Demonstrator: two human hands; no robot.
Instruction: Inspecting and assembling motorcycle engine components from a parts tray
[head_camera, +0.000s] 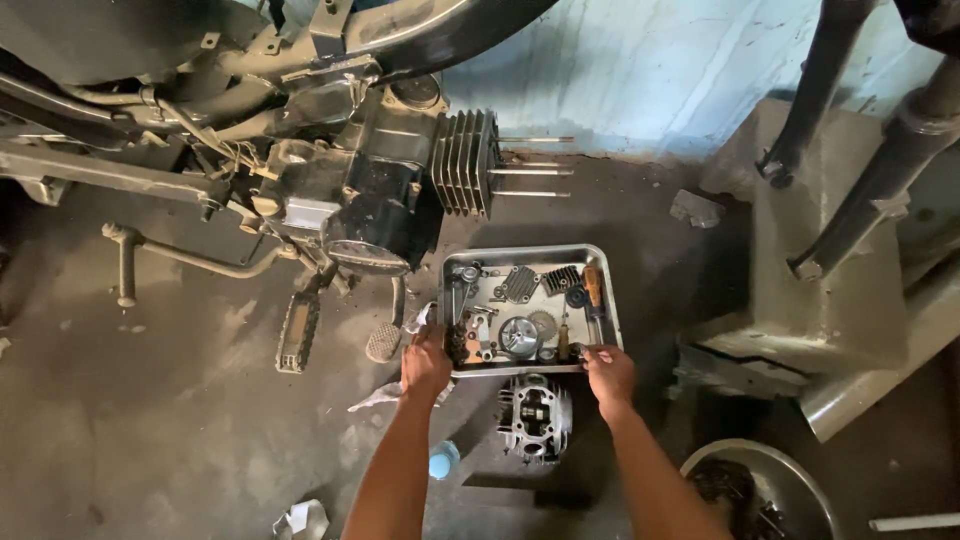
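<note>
Tray (606, 300) of engine parts sits on the floor (150, 420), left hand (426, 366) and right hand (610, 372) with fingers clamped on its near corners, cylinder head (535, 415) just below; beyond, the engine (380, 190). Moving it calls for a level lift.

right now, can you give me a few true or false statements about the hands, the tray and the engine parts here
1. Both hands grip the near edge of the metal tray. True: left hand at its near left corner, right hand at its near right corner.
2. The tray is empty. False: it holds small engine parts and a wooden-handled tool.
3. The cylinder head lies on the floor between the arms. True.
4. The finned cylinder sits in the tray. False: it is on the engine, studs sticking out.
</note>
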